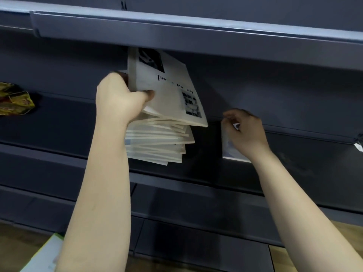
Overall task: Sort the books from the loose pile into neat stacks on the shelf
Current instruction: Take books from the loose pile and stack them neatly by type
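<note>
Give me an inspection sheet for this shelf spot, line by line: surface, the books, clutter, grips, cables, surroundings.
surface: dark grey shelf.
job's things: fanned bundle of thin pale books held off the shelf; lone book on the shelf at right, partly hidden.
clutter: crumpled yellow packet at left; small white tag at right edge.
grips: left hand grips the bundle; right hand pinches the lone book's far edge.
cables: nothing seen.
surroundings: upper shelf lip overhead; wooden floor below, pale green object on it.
</note>
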A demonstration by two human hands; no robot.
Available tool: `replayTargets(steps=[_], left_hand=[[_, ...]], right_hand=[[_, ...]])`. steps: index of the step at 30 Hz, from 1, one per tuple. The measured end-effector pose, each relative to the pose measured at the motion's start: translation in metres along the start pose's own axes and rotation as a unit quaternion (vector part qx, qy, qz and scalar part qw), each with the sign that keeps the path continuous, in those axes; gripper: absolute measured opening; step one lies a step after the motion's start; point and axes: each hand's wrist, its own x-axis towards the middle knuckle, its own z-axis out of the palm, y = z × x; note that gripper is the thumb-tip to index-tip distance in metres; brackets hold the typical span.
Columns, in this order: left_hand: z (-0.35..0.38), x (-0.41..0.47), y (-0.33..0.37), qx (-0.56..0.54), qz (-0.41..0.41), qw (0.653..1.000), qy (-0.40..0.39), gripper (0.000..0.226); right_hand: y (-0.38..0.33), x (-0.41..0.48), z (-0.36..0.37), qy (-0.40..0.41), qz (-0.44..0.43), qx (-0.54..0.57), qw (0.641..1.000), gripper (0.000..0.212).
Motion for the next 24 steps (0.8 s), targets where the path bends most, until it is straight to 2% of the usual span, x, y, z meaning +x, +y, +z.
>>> replayTargets(steps=[2,4,6,9,12,15,17,19,22,24], left_hand=[[0.008,-0.007,0.008,0.009,0.035,0.999,0.019,0.040],[0.017,-0.014,0.013,-0.011,0.057,0.998,0.011,0.033],[0.028,-0.022,0.016,-0.047,0.067,0.997,-0.013,0.025],[0.050,-0.034,0.020,-0.133,0.073,0.986,-0.068,0.026],[0.082,-0.048,0.022,-0.232,0.070,0.964,-0.109,0.030],[0.116,-0.064,0.029,-0.311,0.068,0.936,-0.152,0.029],[0.141,-0.075,0.035,-0.345,0.070,0.919,-0.177,0.027],[0.167,-0.090,0.043,-0.355,0.074,0.910,-0.200,0.028],[0.201,-0.111,0.055,-0.341,0.071,0.909,-0.230,0.034],[0.222,-0.125,0.063,-0.318,0.065,0.913,-0.246,0.038]], right_hand=[[0.005,-0.001,-0.005,0.003,-0.009,-0.002,1.000,0.024],[0.013,-0.003,-0.012,0.008,-0.012,-0.001,1.000,0.023],[0.023,-0.007,-0.019,0.006,-0.002,0.001,1.000,0.023],[0.038,-0.017,-0.032,0.001,0.021,0.011,1.000,0.021],[0.054,-0.029,-0.049,-0.038,0.090,0.033,0.995,0.023],[0.074,-0.042,-0.066,-0.088,0.180,0.145,0.969,0.022],[0.087,-0.051,-0.078,-0.071,0.235,0.241,0.939,0.026],[0.100,-0.057,-0.093,-0.021,0.261,0.304,0.916,0.030],[0.119,-0.065,-0.115,0.066,0.248,0.289,0.922,0.024],[0.136,-0.071,-0.127,0.102,0.264,0.298,0.911,0.019]])
